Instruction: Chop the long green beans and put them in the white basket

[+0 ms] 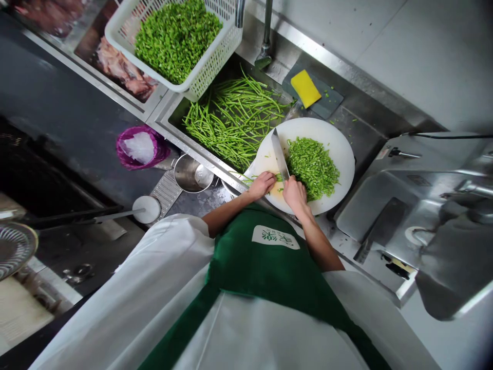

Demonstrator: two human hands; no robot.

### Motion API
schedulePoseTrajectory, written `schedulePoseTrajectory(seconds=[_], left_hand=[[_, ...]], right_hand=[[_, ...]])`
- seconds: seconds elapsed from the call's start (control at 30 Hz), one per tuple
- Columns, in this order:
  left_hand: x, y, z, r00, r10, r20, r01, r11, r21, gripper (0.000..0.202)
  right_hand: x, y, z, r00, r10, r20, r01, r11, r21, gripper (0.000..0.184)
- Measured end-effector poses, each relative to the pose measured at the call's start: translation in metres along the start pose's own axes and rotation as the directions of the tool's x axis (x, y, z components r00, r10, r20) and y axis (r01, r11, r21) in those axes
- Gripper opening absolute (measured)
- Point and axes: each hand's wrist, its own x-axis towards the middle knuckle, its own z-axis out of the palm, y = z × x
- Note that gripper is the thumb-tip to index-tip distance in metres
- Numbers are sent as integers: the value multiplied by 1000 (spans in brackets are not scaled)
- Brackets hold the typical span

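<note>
Right hand [296, 195] clenched around a silvery metal knife [280, 154]; left hand [262, 185] beside it, pinching thin green stalks [279, 178] on a round white board [345, 154].

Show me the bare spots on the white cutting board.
Free: on the cutting board, the strip between the chopped greens and the right rim, and the patch left of the knife, beyond the left hand, bar a few scraps. Crowded: the near side, where left hand, stems, knife and right hand gather.
</note>
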Motion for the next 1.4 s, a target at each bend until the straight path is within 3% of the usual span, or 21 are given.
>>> schedulePoseTrajectory(seconds=[0.2,0.4,0.5,0.6,0.87,1.07,1.23,1.4], left_hand=[[3,2,4,1000,19,-12,-19,1000,5,38],[-6,5,-15,995,-24,-93,23,1000,-14,35],[-13,1,-19,998,-27,-56,25,999,-35,37],[-15,-3,-16,1000,-10,-24,9,999,-54,38],[-16,-4,-8,998,-16,-59,13,999,-51,37],[0,7,6,999,-36,-39,35,999,-20,41],[0,12,-6,989,-111,-95,109,994,-28,39],[-6,5,-9,997,-75,-21,74,996,-46,46]], right_hand=[[1,-4,-2,1000,7,8,-7,1000,2,32],[3,-10,-3,1000,-24,10,24,1000,9,32],[3,-13,0,1000,-27,13,27,1000,12,32],[4,-12,1,999,-34,19,34,999,1,31],[8,-15,3,998,-52,35,52,999,11,33],[12,10,0,1000,-17,8,17,1000,-5,33],[3,4,-4,999,-28,-29,28,1000,-3,35],[4,-8,-6,999,-41,-5,41,999,-8,34]])
